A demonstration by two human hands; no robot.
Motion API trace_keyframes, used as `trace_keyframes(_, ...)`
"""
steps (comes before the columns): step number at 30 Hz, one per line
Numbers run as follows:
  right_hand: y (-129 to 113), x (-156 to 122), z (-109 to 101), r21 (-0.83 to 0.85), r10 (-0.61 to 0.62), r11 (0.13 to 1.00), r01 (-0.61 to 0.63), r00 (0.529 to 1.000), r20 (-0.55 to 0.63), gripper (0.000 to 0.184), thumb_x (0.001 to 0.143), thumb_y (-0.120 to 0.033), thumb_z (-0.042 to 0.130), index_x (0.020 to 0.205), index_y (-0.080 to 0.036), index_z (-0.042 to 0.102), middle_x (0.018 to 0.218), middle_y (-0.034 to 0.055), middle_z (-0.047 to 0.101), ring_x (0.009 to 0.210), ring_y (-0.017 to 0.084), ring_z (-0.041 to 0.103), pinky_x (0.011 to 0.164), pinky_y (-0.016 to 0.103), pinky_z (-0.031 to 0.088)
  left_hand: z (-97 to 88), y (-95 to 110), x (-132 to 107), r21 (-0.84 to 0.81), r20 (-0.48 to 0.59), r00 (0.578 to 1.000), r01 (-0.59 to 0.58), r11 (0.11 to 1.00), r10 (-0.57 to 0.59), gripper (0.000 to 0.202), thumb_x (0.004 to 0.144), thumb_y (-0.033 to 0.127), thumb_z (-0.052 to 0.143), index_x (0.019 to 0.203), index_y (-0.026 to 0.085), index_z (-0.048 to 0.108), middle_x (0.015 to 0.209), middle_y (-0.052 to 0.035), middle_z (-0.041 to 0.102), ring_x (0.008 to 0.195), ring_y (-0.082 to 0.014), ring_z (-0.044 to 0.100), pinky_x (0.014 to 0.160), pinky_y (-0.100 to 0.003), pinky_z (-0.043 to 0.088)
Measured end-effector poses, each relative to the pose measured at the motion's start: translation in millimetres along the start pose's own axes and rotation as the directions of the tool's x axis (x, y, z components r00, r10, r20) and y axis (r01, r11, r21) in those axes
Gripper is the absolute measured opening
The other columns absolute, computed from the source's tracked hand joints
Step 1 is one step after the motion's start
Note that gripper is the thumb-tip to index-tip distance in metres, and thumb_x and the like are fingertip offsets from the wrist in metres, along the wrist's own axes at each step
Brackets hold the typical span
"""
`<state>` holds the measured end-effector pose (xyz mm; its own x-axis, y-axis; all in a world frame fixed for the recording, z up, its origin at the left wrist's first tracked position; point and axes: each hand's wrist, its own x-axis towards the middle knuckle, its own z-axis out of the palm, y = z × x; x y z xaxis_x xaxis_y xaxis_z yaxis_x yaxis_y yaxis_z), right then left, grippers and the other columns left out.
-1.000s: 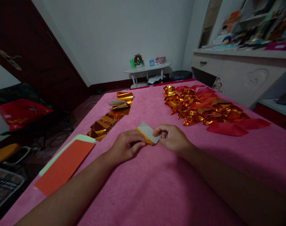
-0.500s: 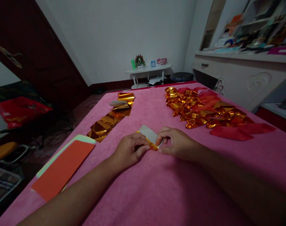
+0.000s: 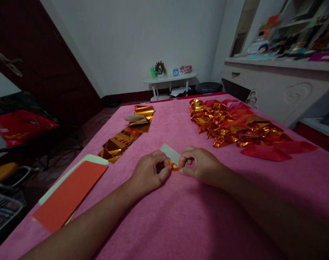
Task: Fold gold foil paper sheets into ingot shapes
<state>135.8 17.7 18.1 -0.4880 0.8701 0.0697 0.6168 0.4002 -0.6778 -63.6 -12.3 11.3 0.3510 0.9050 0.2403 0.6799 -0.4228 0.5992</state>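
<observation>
Between my hands, on the pink cloth, lies a small sheet of gold foil paper, its pale grey back facing up and its near edge folded over to show gold. My left hand pinches the folded edge on the left between thumb and fingers. At the right corner of the same sheet, my right hand pinches with thumb and index finger, the other fingers curled in. My fingers hide parts of the sheet's sides.
Folded gold foil pieces and a gold roll lie left. Many gold and red folded pieces cover the right side. Orange paper sits by the left edge. Beyond stand a white side table and a cabinet.
Both hands have drawn slightly closer together along the sheet's near edge. The gold fold between them looks shorter and more crumpled. The view has shifted slightly.
</observation>
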Motion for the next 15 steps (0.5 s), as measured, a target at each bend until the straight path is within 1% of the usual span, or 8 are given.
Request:
trace_keyframes(4, -3.0, -0.5, 1.7, -0.030, 0.020, 0.999, -0.021, 1.000, -0.017, 0.006, 0.068, -0.022, 0.063, 0.067, -0.021, 0.069, 0.075, -0.0013, 0.060, 0.064, 0.010, 0.052, 0.057, 0.022, 0.034, 0.4, -0.6, -0.6, -0.024, 0.011, 1.000, 0.012, 1.000, -0.012, 0.012, 0.075, 0.017, 0.055, 0.063, 0.016, 0.053, 0.071, -0.0017, 0.055, 0.068, -0.0125, 0.052, 0.061, -0.024, 0.039)
trace_keyframes(9, -5.9, -1.4, 5.4, -0.085, 0.049, 0.995, -0.054, 0.997, -0.063, 0.007, 0.069, -0.024, 0.061, 0.065, -0.022, 0.067, 0.074, -0.0016, 0.060, 0.061, 0.010, 0.050, 0.054, 0.023, 0.031, -0.8, -0.5, 0.7, -0.086, 0.016, 0.999, 0.032, 0.996, -0.031, 0.013, 0.076, 0.017, 0.056, 0.063, 0.015, 0.058, 0.085, -0.0047, 0.058, 0.075, -0.0135, 0.053, 0.064, -0.024, 0.041)
trace_keyframes(15, -8.2, -1.8, 9.1, -0.129, 0.067, 0.989, -0.078, 0.994, -0.087, 0.008, 0.070, -0.027, 0.062, 0.064, -0.023, 0.067, 0.074, -0.0016, 0.061, 0.062, 0.011, 0.051, 0.054, 0.023, 0.030, 0.5, -1.0, 1.6, -0.081, 0.002, 0.999, 0.040, 0.996, -0.040, 0.015, 0.077, 0.019, 0.057, 0.063, 0.015, 0.061, 0.084, -0.0053, 0.058, 0.076, -0.0137, 0.054, 0.066, -0.025, 0.042)
